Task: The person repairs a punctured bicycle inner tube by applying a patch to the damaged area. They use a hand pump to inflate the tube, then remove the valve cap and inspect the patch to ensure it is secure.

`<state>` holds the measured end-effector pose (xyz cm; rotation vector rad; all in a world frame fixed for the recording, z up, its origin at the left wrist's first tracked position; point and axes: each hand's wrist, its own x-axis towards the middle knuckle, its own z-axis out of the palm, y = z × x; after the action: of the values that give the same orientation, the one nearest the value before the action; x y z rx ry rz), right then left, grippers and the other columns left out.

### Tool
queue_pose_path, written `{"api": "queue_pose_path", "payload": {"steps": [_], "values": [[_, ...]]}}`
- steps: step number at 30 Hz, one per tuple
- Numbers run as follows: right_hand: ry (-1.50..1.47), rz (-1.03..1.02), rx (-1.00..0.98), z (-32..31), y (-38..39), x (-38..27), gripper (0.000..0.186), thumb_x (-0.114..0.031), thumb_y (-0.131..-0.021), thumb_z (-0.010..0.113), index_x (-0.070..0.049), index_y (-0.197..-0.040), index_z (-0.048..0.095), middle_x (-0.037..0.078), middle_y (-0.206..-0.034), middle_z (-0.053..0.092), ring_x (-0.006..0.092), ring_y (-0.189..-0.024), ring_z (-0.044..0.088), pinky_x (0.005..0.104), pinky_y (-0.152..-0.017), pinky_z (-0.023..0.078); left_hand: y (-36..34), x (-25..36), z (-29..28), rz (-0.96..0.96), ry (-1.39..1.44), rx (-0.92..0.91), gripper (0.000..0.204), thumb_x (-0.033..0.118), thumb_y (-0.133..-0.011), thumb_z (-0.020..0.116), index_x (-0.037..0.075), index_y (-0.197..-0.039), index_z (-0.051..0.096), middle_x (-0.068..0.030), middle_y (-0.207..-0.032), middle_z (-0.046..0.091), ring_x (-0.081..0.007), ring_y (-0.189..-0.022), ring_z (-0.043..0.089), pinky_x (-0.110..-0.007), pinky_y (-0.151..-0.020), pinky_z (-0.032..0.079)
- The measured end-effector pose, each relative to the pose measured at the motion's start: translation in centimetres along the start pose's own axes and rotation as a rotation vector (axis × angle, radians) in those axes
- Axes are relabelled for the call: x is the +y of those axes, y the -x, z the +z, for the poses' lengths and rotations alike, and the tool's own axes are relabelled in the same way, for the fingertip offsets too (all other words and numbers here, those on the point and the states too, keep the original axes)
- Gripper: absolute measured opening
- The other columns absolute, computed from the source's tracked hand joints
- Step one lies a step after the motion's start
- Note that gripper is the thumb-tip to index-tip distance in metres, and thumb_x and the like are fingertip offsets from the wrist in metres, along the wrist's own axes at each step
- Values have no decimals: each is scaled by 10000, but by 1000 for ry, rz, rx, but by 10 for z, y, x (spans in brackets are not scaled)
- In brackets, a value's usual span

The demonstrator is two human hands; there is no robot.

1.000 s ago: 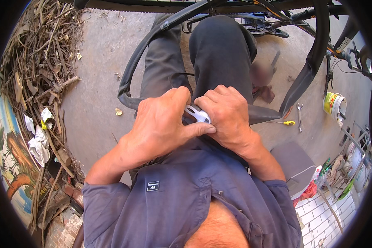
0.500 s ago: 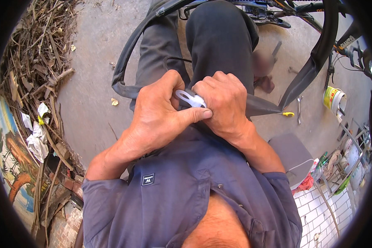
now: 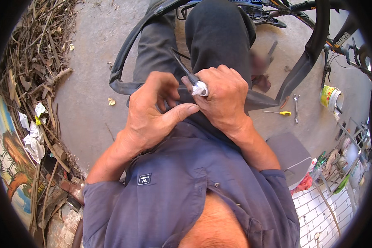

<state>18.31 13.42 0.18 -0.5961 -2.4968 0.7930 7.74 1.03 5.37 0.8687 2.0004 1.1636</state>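
My right hand (image 3: 221, 105) is closed in front of my lap. It grips a slim black stick-like piece (image 3: 187, 72) with a crumpled white end (image 3: 200, 88) showing beside the thumb; I cannot make out its exact kind. Close by on the left, my left hand (image 3: 151, 111) is apart from it, thumb stretched out and fingers loosely curled with nothing visible between them. A black bicycle inner tube (image 3: 126, 53) loops over my legs and passes behind both hands. Its flattened stretch (image 3: 262, 103) comes out on the right, below my right wrist.
A bicycle (image 3: 301, 16) lies at the far right. A yellow-handled screwdriver (image 3: 284, 113), a wrench (image 3: 296, 108) and a yellow-white bucket (image 3: 331, 98) are on the ground right. A pile of sticks (image 3: 37, 53) lines the left; a grey stool-like seat (image 3: 289, 155) stands right.
My left hand has come away from the white piece and moved slightly left. The white end, a flat loop before, now looks bunched up, and the black stick-like piece shows above it.
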Motion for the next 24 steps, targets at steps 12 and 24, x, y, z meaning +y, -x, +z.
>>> {"api": "queue_pose_path", "payload": {"steps": [12, 24], "values": [[-103, -26, -76, -39, 15, 2, 434, -107, -585, 786, -43, -972, 600, 80, -897, 610, 269, -835, 562, 358, -744, 465, -25, -17, 13, 303, -188, 63, 180, 94, -766, 716, 7, -897, 629, -35, -882, 557, -129, -745, 533, -249, -659, 434], [-20, 25, -36, -41, 23, 3, 326, -142, -599, 789, -56, -880, 649, 43, -852, 615, 239, -816, 550, 351, -735, 449, -45, -9, 20, -1, 185, -167, 221, 224, -921, 571, 9, -887, 608, -26, -753, 582, -97, -713, 556, -230, -674, 451]]}}
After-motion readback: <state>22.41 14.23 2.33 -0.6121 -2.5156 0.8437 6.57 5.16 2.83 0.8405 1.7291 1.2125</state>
